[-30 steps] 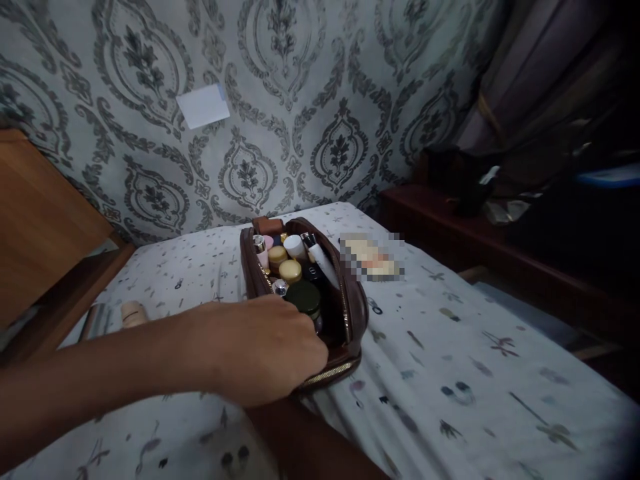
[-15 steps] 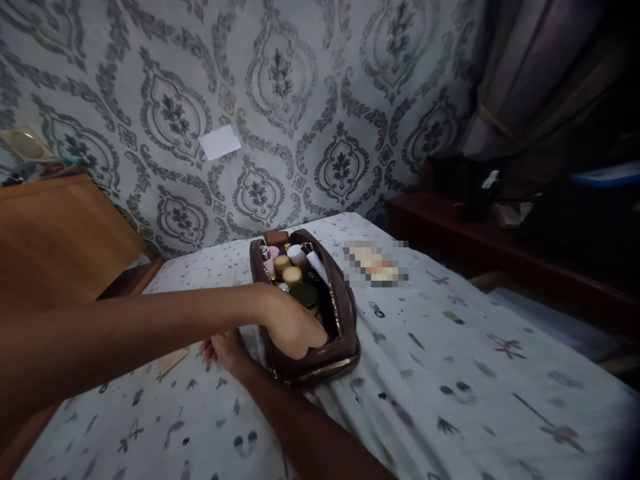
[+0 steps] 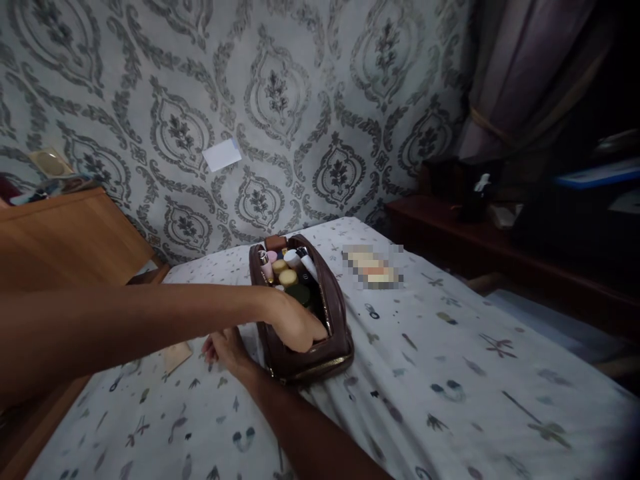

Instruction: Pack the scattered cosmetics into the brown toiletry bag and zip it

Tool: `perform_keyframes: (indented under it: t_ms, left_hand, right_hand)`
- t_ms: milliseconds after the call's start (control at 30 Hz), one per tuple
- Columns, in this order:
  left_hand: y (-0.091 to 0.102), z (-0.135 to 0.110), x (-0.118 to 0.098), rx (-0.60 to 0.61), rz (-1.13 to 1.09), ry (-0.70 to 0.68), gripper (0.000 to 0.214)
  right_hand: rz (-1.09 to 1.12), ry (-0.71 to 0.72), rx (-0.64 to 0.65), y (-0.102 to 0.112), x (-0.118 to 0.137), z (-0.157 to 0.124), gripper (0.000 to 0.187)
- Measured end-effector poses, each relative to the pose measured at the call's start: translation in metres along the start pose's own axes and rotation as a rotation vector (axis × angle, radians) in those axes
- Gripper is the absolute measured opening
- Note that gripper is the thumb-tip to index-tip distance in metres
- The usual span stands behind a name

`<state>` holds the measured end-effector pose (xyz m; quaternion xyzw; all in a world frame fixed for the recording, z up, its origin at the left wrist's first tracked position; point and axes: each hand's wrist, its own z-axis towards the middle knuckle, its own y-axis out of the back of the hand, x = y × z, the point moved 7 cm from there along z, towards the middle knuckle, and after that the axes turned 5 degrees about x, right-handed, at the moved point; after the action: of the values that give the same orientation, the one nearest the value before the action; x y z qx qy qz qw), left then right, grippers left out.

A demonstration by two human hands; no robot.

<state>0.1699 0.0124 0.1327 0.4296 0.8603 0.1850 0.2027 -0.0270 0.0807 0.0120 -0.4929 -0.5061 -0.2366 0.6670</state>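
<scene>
A brown zip pouch [image 3: 320,357] stands open on the patterned bed sheet [image 3: 450,373]. It is packed with small jars, tubes and bottles [image 3: 287,267]. My left hand [image 3: 295,325] comes in from the left and dips into the near end of the pouch. Its fingers curl down inside, and what they hold is hidden. My right hand [image 3: 220,347] crosses under my left forearm and lies on the sheet just left of the pouch. Its fingers are loosely bent with nothing seen in them. A flat tan piece [image 3: 177,357] lies on the sheet beside it.
A blurred-out flat object [image 3: 373,267] lies on the sheet behind the pouch to the right. A wooden cabinet [image 3: 65,240] stands at the left, close to the bed. A dark wooden shelf [image 3: 475,240] with clutter runs along the right. Patterned wallpaper with a white note [image 3: 221,155] is behind.
The view has lifted and pulled back. My left hand has pushed deeper into the pouch. My right hand has come into sight left of the pouch, below my left forearm.
</scene>
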Motion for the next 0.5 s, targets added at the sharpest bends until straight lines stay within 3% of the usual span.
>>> perform_keyframes:
  t_ms: [267,400,500]
  left_hand:
    - [-0.005,0.009,0.008,0.085,-0.145,0.068,0.016]
    - [-0.011,0.008,0.015,0.07,-0.333,0.129,0.04]
    - [-0.017,0.008,0.019,0.053,-0.475,0.142,0.046]
  right_hand:
    - [-0.008,0.0,0.003,-0.001,0.001,0.0,0.029]
    - [-0.01,-0.004,0.005,-0.001,0.001,-0.001,0.027]
    - [-0.009,-0.005,0.017,-0.002,0.001,-0.002,0.026]
